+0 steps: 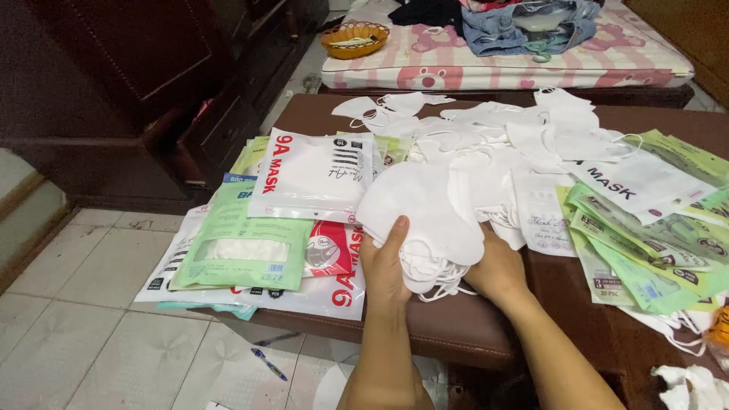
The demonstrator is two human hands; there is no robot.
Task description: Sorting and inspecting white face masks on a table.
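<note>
Two hands grip one stack of white face masks at the near edge of the dark brown surface. The left hand clasps the stack's left side, thumb laid over the top mask, fingers tucked beneath. The right hand supports the stack from below on the right, its fingers hidden under the masks. The masks are plain white, folded flat with rounded outlines, and thin elastic ear loops hang loose from the bottom of the stack. Behind it a loose heap of white masks spreads across the surface. Sealed mask packets lie flat to the left, the topmost a white packet above a green packet. More green packets fan out on the right.
</note>
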